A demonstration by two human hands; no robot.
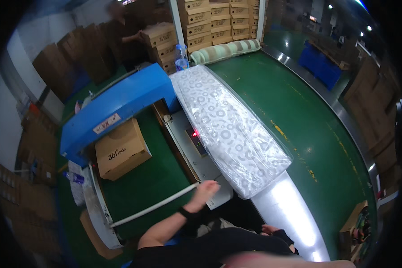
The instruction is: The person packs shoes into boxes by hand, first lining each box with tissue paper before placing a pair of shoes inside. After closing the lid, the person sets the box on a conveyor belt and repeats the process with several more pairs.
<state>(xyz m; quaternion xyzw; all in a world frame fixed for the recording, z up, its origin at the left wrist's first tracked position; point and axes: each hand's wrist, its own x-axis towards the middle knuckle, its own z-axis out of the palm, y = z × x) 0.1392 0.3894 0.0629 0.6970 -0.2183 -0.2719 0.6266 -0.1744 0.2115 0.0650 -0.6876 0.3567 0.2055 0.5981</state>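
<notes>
My left hand, with a black band at the wrist, rests with its fingers stretched out on the near end of a white rail beside the green belt. A brown cardboard box sits on that belt, just out of the blue tunnel machine. My right hand, in a black fingerless glove, stays low near my body, partly hidden by my dark clothing. It is too hidden to tell whether it holds anything.
A long patterned cushion in clear plastic lies along the machine's grey side panel, next to a small control panel with a red display. Stacked cardboard boxes and another person are at the back. A rolled striped cushion lies on the green floor.
</notes>
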